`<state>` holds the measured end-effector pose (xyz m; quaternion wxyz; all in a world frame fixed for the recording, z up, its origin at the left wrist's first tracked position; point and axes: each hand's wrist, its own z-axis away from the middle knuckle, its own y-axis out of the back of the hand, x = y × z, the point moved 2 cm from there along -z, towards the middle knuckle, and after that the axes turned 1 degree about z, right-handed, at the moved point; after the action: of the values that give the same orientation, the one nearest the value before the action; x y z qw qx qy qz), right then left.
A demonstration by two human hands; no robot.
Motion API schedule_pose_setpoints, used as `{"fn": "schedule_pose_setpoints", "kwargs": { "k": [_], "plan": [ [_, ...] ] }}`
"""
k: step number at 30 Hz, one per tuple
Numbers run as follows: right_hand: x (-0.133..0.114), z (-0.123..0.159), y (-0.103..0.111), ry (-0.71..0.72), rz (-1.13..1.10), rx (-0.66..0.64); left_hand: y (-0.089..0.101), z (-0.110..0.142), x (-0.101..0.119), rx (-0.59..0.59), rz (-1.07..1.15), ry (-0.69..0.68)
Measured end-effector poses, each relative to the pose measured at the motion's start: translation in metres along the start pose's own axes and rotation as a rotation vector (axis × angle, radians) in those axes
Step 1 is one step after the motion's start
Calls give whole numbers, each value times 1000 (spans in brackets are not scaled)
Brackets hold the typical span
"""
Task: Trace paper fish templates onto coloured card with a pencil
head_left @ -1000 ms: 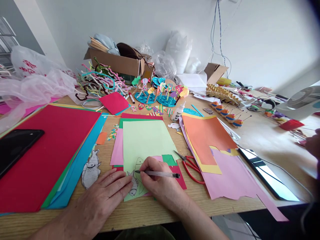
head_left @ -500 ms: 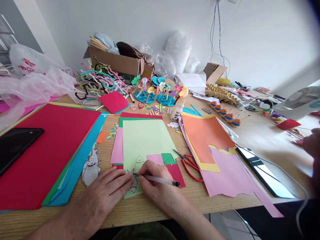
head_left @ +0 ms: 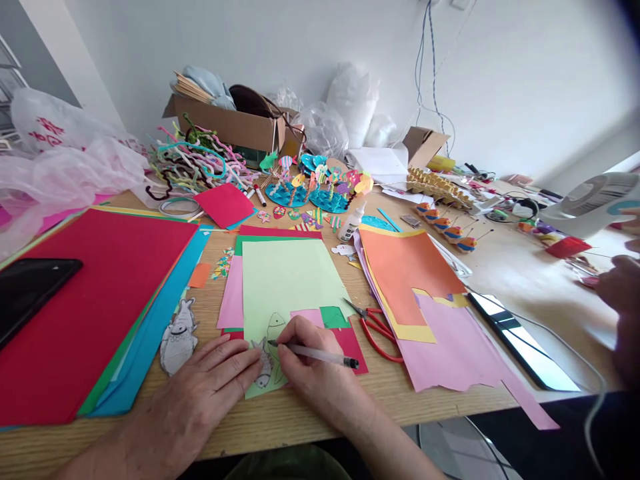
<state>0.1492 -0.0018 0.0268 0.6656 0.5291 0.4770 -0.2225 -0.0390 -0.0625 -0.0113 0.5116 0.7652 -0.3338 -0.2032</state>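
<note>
the right hand (head_left: 320, 367) pinches a pen (head_left: 325, 355) between thumb and fingers, its tip at the outline of a fish (head_left: 275, 325) drawn on a light green sheet (head_left: 285, 277). the left hand (head_left: 210, 383) lies palm down, its fingers held close together — fingertips at a small paper fish cutout (head_left: 263, 365) lying on the same sheet, beside the drawn fish. more grey cutouts (head_left: 179, 340) lie on the table (head_left: 260, 430) just beyond the left hand. red-handled scissors (head_left: 379, 330) rest between the green sheet and the orange paper (head_left: 405, 267) — blades open, pointing toward the green sheet.
</note>
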Motion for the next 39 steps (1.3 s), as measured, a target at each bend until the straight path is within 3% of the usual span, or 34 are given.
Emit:
{"fn": "schedule_pose_setpoints", "kwargs": {
  "k": [19, 39],
  "plan": [
    [-6, 4, 4, -4, -33, -100, 3, -3, 1, 21, 32, -1],
    [-4, 3, 5, -23, -79, -65, 4, -4, 1, 9, 51, 12]
  ]
}}
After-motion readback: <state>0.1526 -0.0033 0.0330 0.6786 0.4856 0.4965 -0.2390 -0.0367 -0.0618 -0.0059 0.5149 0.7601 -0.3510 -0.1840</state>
